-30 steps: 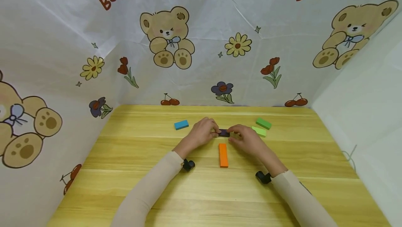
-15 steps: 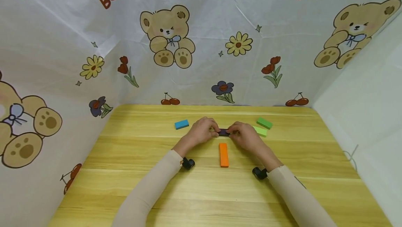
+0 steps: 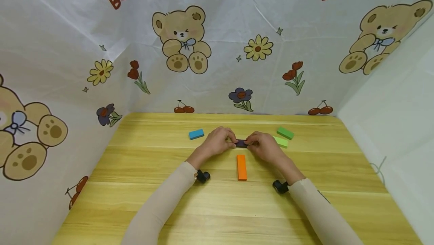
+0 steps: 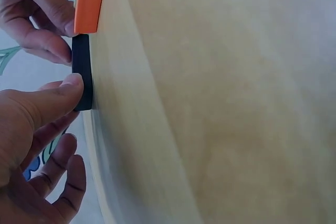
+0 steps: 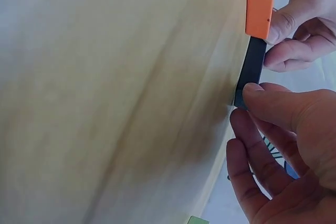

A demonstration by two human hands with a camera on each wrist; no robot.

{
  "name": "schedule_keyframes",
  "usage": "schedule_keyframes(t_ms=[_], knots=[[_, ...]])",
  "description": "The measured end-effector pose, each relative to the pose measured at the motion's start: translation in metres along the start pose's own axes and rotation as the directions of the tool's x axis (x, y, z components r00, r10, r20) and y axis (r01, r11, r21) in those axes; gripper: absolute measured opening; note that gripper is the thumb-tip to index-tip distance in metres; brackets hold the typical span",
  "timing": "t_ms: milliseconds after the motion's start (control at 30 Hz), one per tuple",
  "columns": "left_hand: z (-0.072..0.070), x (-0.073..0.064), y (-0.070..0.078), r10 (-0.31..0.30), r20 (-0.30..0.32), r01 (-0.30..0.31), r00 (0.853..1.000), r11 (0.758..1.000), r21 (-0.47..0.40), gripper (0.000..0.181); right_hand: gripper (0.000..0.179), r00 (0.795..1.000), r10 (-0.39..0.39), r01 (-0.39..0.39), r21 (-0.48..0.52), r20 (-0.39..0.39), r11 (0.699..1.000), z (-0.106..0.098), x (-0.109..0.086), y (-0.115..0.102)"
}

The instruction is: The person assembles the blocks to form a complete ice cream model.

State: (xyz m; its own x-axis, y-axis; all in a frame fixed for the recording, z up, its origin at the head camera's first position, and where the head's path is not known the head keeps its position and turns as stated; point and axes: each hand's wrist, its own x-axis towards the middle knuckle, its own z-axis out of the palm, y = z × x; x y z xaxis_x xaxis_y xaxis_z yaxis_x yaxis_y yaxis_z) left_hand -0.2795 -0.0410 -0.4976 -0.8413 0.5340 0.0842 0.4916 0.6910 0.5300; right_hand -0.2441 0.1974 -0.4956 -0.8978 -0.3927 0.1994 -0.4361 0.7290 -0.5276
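Note:
A black rectangular block [image 3: 241, 143] lies crosswise on the wooden table between both hands. My left hand [image 3: 219, 141] pinches its left end with thumb and fingers; in the left wrist view, the thumb of the left hand [image 4: 31, 129] presses on the block's near face. At the right end, my right hand [image 3: 266, 147] pinches likewise, and the right wrist view shows the right hand [image 5: 296, 129] with thumb on the black block [image 5: 252, 64]. Closer to the person, an orange block [image 3: 241, 167] lies lengthwise, apart from the black one.
A blue block [image 3: 196, 134] lies left of the hands. Right of them are a light green block [image 3: 281, 142], partly behind the right hand, and a darker green block [image 3: 285, 133]. A white cloth with printed bears [image 3: 186, 41] hangs behind the wooden table [image 3: 217, 215].
My right hand has moved slightly left and its fingers have closed on the black block's right end. The left hand keeps its hold; the other blocks stay where they were.

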Motion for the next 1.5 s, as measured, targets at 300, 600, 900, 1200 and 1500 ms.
schedule_keyframes(t_ms=[300,600,900,1200,1500], knots=[[0.0,-0.007,0.004,0.023,0.003,-0.023,1.0,1.0,-0.003,0.005,0.013,0.999,0.007,-0.004,-0.062,0.046,0.998,-0.005,-0.005,-0.008],[0.002,-0.015,0.006,0.029,0.011,-0.029,1.0,0.999,0.038,0.005,0.015,0.999,-0.002,0.005,-0.057,0.054,0.998,-0.004,-0.014,-0.012],[0.0,-0.02,0.009,0.025,0.042,-0.026,0.999,0.999,0.026,0.006,0.014,0.998,-0.001,0.005,-0.05,0.069,0.999,-0.004,-0.02,-0.015],[0.0,-0.024,0.009,0.034,0.053,-0.034,0.998,0.999,0.005,0.006,0.014,0.998,-0.004,0.009,-0.071,0.067,0.997,-0.005,-0.024,-0.02],[0.001,-0.026,0.008,0.054,0.046,-0.055,0.997,0.998,0.009,0.007,0.014,0.998,-0.01,0.016,-0.107,0.058,0.994,-0.003,-0.025,-0.02]])
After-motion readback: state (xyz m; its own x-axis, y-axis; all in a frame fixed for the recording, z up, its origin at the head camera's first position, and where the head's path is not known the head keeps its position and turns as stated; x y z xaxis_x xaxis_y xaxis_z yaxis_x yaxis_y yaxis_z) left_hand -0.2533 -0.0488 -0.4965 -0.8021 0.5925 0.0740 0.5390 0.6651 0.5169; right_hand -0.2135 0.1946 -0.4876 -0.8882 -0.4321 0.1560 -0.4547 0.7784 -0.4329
